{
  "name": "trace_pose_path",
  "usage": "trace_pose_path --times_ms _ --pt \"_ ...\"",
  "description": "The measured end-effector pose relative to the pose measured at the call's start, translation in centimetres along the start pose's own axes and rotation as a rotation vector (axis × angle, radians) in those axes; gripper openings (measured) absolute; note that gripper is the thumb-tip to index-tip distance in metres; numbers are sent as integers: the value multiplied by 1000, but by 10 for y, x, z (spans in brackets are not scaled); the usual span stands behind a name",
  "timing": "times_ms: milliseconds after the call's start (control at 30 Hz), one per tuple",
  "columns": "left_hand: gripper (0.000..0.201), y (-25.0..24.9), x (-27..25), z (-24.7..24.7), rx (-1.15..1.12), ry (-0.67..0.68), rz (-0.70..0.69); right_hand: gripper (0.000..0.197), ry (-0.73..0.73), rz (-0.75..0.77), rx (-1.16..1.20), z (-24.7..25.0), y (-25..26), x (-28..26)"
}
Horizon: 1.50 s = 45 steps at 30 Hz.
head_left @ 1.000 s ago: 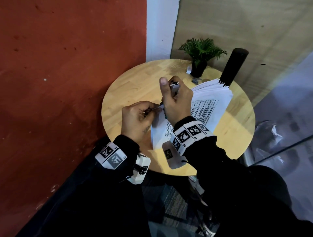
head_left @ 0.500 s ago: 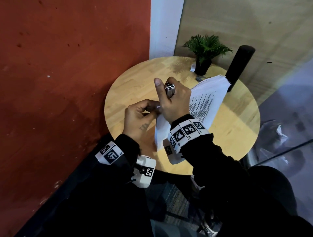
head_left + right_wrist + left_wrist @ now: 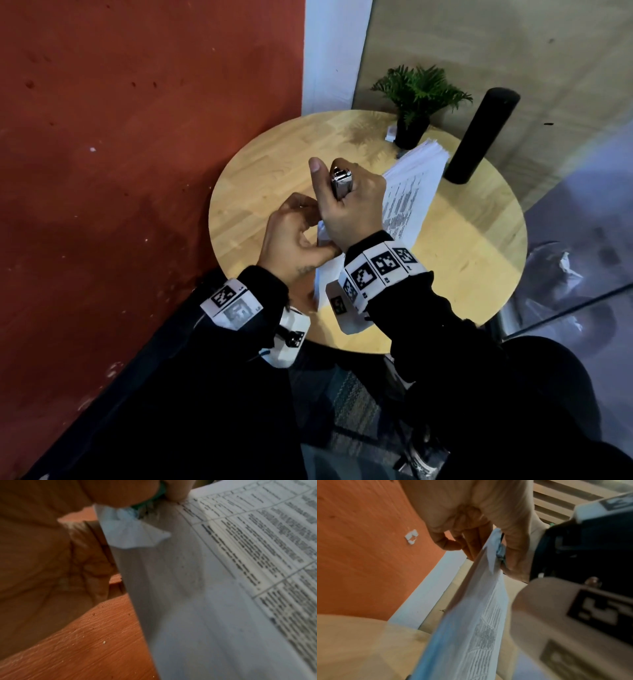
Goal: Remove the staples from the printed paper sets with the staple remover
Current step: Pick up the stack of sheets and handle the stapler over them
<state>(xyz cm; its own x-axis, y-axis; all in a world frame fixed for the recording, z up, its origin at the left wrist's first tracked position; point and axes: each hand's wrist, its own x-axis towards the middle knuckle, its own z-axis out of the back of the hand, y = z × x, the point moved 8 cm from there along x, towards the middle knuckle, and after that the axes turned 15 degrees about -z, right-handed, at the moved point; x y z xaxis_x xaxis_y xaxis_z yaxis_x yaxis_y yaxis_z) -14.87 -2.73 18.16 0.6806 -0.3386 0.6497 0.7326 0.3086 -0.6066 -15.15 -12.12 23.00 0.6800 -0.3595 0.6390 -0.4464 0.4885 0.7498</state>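
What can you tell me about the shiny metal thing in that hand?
The staple remover looks like polished silver metal, with a greenish part showing near its lower end in the wrist views. The right hand grips it, fingers curled round it, its top poking up between thumb and fingers. It is held above the round wooden table, its lower end at the corner of the printed papers. Its teeth are hidden.

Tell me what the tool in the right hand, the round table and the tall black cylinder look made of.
Staple remover: shiny metal, going by its bright glints; a teal part shows underneath, probably plastic. Table: light wood with visible strips and grain, smooth finish. Black cylinder: matte, no reflections; material unclear.
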Motion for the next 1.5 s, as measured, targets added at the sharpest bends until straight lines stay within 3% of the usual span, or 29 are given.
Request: trace_pose_path --times_ms 200,400,467,533,600,700,767,800,867,933,967,1000,1100,1133,1233,1367,1500 --pt "32 1 -3 -7 -20 -18 30 47 26 -33 10 4 -3 6" --pt "32 10 -6 -14 -41 118 86 51 40 -54 43 8 -3 8" --pt "21 11 -6 -10 -49 72 106 52 91 -123 47 6 -9 8" --pt "31 15 -7 -8 -83 2 131 40 147 -322 169 10 -16 13" --pt "33 23 -8 -5 -118 -37 188 35 53 -464 374 33 -21 30" --pt "24 29 -8 -2 -164 -33 180 24 -274 -464 530 109 -38 64" --pt "14 28 -6 -1 -156 -7 160 22 -329 -601 528 147 -73 72" --pt "10 29 -6 -1 -153 -6 155 24 -287 -728 440 155 -97 67" --pt "6 28 -5 0 -132 -31 119 27 -61 -968 216 149 -150 42" --pt "8 29 -6 3 -102 -67 88 19 242 -1085 63 125 -188 5" --pt "10 29 -6 3 -100 -79 83 10 346 -1107 35 116 -199 -12" --pt "12 28 -6 4 -97 -81 85 16 402 -1121 26 110 -206 -24" --pt "14 25 -4 5 -70 -38 75 52 434 -1156 99 106 -220 -33" --pt "11 23 -3 6 -65 -22 63 56 444 -1135 132 105 -219 -30" --pt "6 26 3 11 -110 33 62 41 466 -1052 155 103 -210 -16" --pt "10 33 7 11 -178 108 112 38 553 -1094 171 95 -208 -20" --pt "23 45 4 16 -305 39 189 21 535 -1102 165 94 -208 -26"
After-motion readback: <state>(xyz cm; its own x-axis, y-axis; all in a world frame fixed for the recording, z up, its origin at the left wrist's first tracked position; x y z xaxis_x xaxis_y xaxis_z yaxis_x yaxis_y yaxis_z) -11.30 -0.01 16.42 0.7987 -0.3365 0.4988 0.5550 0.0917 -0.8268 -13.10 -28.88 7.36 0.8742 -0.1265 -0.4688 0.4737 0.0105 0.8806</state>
